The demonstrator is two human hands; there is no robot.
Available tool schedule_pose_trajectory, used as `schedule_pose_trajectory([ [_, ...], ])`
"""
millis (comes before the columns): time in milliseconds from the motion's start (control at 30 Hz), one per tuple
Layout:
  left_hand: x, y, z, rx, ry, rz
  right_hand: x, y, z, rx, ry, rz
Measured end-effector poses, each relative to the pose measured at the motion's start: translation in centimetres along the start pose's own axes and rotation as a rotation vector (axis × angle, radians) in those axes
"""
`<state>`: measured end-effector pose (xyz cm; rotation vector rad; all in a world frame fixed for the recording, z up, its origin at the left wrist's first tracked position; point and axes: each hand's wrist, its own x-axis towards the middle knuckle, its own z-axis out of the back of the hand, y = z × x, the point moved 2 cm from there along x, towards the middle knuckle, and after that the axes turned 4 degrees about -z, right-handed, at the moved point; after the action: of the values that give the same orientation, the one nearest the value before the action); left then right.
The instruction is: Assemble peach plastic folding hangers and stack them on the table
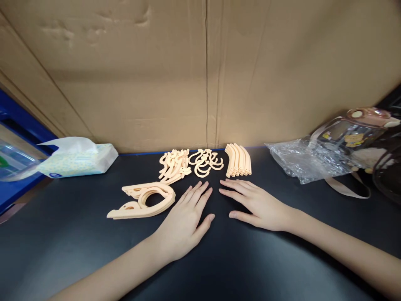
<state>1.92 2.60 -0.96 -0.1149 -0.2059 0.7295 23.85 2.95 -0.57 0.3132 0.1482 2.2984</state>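
My left hand (184, 219) and my right hand (255, 205) lie flat, palms down, on the black table (78, 251), fingers together and holding nothing. Just left of my left hand lies a stack of folded peach plastic hangers (145, 200). Beyond my fingertips sit three groups of peach parts: a pile of arm pieces (173, 165), a cluster of hooks (206, 162), and a neat row of curved bars (238, 159) nearest my right hand.
A soft tissue pack (78, 159) lies at the back left beside a blue bin edge (19, 125). A crumpled clear plastic bag (308, 161) and a brown-lidded water bottle with a strap (360, 133) sit at the right. A cardboard wall (200, 71) closes off the back.
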Motion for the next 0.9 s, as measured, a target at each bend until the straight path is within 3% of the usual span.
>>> schedule_pose_trajectory([
  [267,-0.1,0.1,0.0,0.008,0.021,-0.001,0.3,0.9,1.2,0.022,0.113,-0.066],
  [367,-0.2,0.2,-0.1,0.002,0.002,-0.007,0.7,0.7,2.6,0.091,0.065,-0.104],
  [467,-0.2,0.3,-0.2,0.007,-0.009,-0.012,1.7,-1.2,4.5,0.072,-0.151,-0.230],
  [533,-0.2,0.3,-0.1,0.007,-0.014,-0.015,2.4,-3.6,5.4,0.009,-0.246,-0.411],
  [667,-0.1,0.2,0.0,-0.001,-0.015,-0.014,3.9,-8.5,5.3,-0.049,-0.085,-0.756],
  [767,-0.1,0.2,0.1,-0.013,-0.009,-0.006,4.7,-10.5,4.5,-0.035,-0.076,-0.863],
  [900,-0.2,0.2,0.0,-0.025,-0.032,-0.014,5.2,-10.8,3.5,-0.009,-0.059,-0.915],
])
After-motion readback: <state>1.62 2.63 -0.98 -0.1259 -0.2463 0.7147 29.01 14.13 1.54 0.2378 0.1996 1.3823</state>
